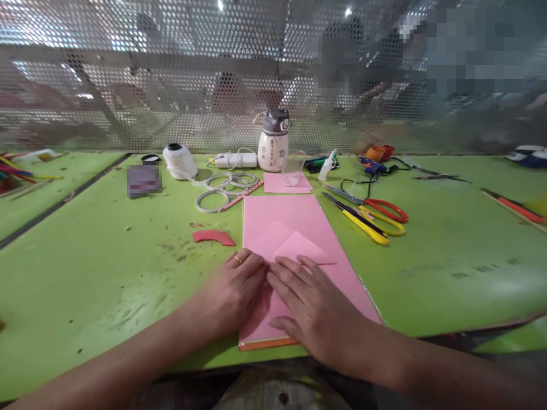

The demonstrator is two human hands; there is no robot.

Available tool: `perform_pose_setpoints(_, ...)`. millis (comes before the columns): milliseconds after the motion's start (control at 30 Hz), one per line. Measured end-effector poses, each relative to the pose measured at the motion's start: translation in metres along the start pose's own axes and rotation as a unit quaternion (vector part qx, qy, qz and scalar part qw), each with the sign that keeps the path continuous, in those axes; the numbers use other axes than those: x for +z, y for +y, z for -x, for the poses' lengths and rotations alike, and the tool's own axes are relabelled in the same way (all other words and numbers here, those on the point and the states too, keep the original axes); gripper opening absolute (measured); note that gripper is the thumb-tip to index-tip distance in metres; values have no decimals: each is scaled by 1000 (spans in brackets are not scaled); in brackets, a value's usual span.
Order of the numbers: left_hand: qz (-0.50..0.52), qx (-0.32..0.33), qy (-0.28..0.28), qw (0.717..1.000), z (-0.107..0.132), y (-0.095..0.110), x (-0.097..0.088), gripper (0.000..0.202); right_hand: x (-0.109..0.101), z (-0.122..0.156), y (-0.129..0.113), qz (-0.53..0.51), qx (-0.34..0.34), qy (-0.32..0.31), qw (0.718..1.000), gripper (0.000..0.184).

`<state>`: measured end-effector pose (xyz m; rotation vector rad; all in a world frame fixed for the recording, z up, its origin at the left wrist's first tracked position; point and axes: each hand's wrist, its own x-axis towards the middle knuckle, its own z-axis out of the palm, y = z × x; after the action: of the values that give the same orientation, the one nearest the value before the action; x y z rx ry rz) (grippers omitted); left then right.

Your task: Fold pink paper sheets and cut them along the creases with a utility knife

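A stack of pink paper sheets (294, 219) lies on the green table (85, 273) in front of me. On it rests a smaller folded pink piece (299, 247). My left hand (233, 287), with a ring on one finger, lies flat on the paper at the fold's left end. Beside it my right hand (310, 304) presses flat on the folded piece, fingers stretched out and pointing left. The fingertips of both hands almost meet. Neither hand grips anything.
Red-handled scissors (384, 208), yellow scissors and a yellow utility knife (363, 225) lie right of the paper. Behind it stand a drink bottle (273, 142), a clear cup (292, 168), a thread spool (179, 161), white rings (224, 188) and red paper scraps (213, 236). A perforated metal screen (171, 74) closes the back.
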<state>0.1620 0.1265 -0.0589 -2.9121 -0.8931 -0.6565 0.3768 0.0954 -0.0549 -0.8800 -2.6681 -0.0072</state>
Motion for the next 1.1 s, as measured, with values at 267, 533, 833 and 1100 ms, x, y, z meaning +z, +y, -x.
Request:
perform_pose_setpoints(267, -22, 10, -34, 999, 3, 2, -1, 18, -11, 7, 19, -38, 26, -96, 994, 74)
perform_pose_setpoints(533, -17, -8, -44, 999, 0, 4, -5, 21, -15, 18, 31, -27, 4, -97, 995, 81)
perform_pose_setpoints(833, 15, -32, -38, 999, 5, 5, -4, 24, -26, 53, 67, 33, -34, -122, 991, 87)
perform_pose_setpoints(1100, 14, -24, -10, 1000, -4, 8, -6, 19, -41, 86, 77, 52, 41, -47, 997, 77)
